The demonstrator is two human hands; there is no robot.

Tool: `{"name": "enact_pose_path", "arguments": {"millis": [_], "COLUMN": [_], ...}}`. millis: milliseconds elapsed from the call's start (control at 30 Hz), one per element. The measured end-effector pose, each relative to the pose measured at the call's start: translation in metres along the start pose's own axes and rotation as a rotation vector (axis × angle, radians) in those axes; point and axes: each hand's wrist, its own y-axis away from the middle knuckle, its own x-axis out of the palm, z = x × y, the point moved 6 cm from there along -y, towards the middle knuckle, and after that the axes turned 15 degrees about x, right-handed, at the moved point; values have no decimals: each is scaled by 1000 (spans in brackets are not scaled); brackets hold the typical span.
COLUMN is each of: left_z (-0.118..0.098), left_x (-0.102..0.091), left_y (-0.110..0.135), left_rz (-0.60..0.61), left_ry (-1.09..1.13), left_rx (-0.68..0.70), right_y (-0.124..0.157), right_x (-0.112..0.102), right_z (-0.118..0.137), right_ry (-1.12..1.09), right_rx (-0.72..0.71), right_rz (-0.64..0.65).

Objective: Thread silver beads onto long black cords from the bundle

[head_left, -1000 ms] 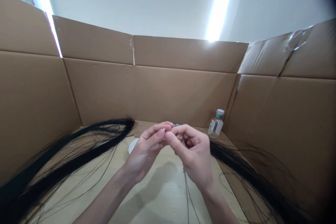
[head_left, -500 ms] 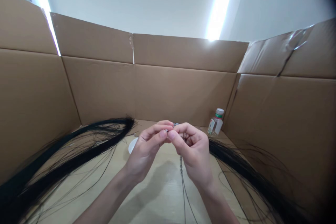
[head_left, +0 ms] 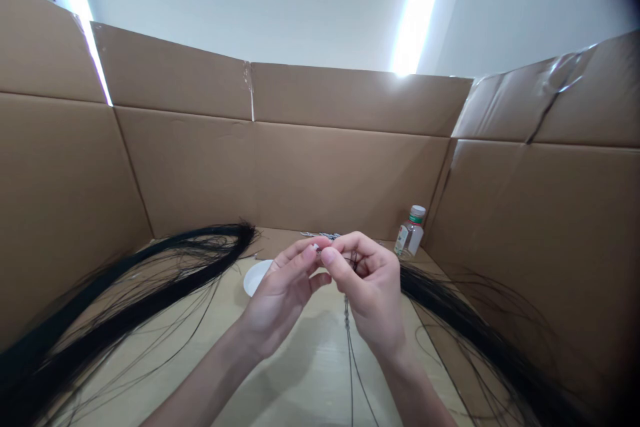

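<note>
In the middle of the head view my two hands meet, fingertips nearly touching. My left hand (head_left: 280, 283) pinches a tiny pale piece (head_left: 316, 247) between thumb and forefinger; it looks like a bead, but is too small to be sure. Thumb and fingers of my right hand (head_left: 373, 287) are closed on a thin dark cord (head_left: 351, 360). Below that hand the cord hangs down with a knotted or beaded stretch, then parts into two strands. Where the cord meets the pale piece is hidden by the fingertips.
A white dish (head_left: 254, 278) sits behind my left hand. Small greyish items (head_left: 323, 235) lie beyond the fingertips. A clear bottle with a white cap (head_left: 410, 233) stands back right. Long black hair-like strands (head_left: 200, 273) hang at both sides. Cardboard walls (head_left: 350, 173) enclose the pale tabletop (head_left: 310, 380).
The fingers of my left hand have shifted slightly, so the pale piece and more of the white dish show. My right hand stays almost in place.
</note>
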Motion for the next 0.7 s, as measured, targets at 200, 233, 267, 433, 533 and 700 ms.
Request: {"name": "enact_pose_path", "arguments": {"millis": [200,233,267,433,533,700], "left_z": [6,7,7,6,6,6], "left_x": [1,0,0,2,2,0], "left_y": [2,2,3,3,2,1], "left_rz": [-33,-38,-42,-28,-29,-24], "left_ry": [80,83,84,78,71,61], "left_rx": [-41,-44,-48,-45,-39,-26], "right_y": [-1,-1,-1,-1,0,0], "right_x": [-1,-2,-2,-2,-2,-2], "right_z": [-2,-2,-3,-3,-2,-2], "right_ry": [34,38,40,33,37,54], "right_rx": [25,27,30,52,40,41], "right_rz": [-25,-28,-28,-24,-39,-58]}}
